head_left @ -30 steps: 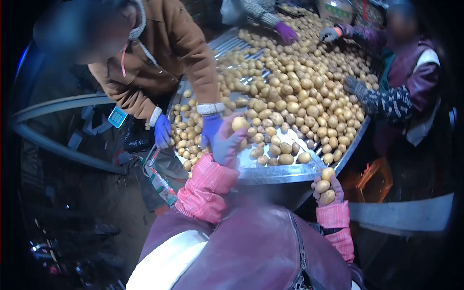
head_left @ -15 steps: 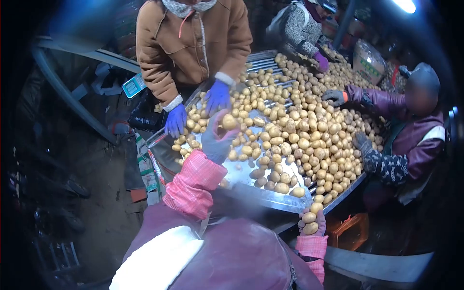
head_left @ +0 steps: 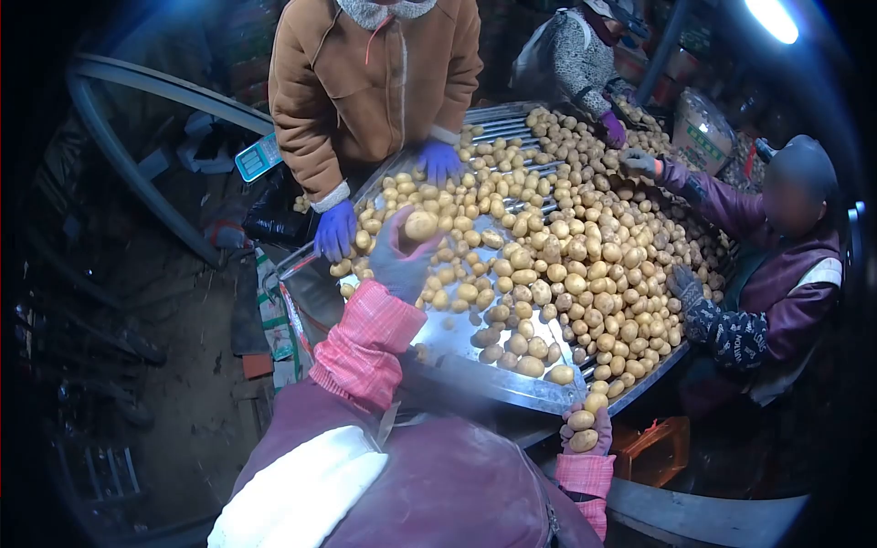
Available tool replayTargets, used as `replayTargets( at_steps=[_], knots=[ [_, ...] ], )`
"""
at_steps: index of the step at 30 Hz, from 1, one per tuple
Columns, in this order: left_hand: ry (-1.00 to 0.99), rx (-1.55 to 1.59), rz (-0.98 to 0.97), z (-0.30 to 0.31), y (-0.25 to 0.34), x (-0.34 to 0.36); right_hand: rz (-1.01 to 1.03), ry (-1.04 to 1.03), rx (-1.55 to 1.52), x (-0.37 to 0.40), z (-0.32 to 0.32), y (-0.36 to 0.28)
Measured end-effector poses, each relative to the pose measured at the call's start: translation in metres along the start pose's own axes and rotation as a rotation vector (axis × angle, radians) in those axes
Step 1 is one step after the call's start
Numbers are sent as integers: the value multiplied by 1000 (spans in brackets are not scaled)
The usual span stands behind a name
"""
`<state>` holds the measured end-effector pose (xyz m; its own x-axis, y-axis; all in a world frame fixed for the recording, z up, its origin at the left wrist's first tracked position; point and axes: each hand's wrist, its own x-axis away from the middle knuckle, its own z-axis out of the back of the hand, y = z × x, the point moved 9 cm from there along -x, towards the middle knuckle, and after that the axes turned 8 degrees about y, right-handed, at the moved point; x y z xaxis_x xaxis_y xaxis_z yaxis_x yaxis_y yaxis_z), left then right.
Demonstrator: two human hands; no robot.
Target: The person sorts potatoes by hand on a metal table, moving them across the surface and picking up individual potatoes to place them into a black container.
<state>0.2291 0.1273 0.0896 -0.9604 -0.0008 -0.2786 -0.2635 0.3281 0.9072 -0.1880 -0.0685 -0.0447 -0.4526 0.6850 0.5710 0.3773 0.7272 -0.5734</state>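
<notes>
Your left hand point(head_left: 400, 267) grasps one potato point(head_left: 421, 226) between thumb and fingers, above the metal surface point(head_left: 466, 352). Your right hand point(head_left: 602, 433) is closed around a short row of held potatoes point(head_left: 583, 441) (three of them show), just beside the surface's near corner. Loose potatoes point(head_left: 598, 248) lie heaped across the surface, where a person in brown point(head_left: 375, 82) reaches from opposite you.

"What is the left hand point(head_left: 399, 267) doing?"

"Wearing a glove, it is holding up one potato point(head_left: 421, 226) over the metal counter point(head_left: 457, 345), where loose potatoes point(head_left: 594, 247) are lying in a heap."

"And the right hand point(head_left: 594, 438)?"

"It is cupping three potatoes point(head_left: 583, 420) beside the counter's corner. Opposite, a person in a brown coat point(head_left: 361, 91) is reaching toward the heap."
</notes>
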Motion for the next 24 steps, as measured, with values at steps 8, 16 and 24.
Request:
replayTargets(
  at_steps=[8, 16, 24],
  knots=[
    [-4, 81, 114, 5, -7, -12, -2, 24, 26, 1, 2, 2],
    [87, -75, 317, 19, -30, -15, 7, -53, 1, 0, 1, 4],
    [53, 314, 233, 7, -40, -34, 72, 18, 75, 6, 3, 5]
  ],
)
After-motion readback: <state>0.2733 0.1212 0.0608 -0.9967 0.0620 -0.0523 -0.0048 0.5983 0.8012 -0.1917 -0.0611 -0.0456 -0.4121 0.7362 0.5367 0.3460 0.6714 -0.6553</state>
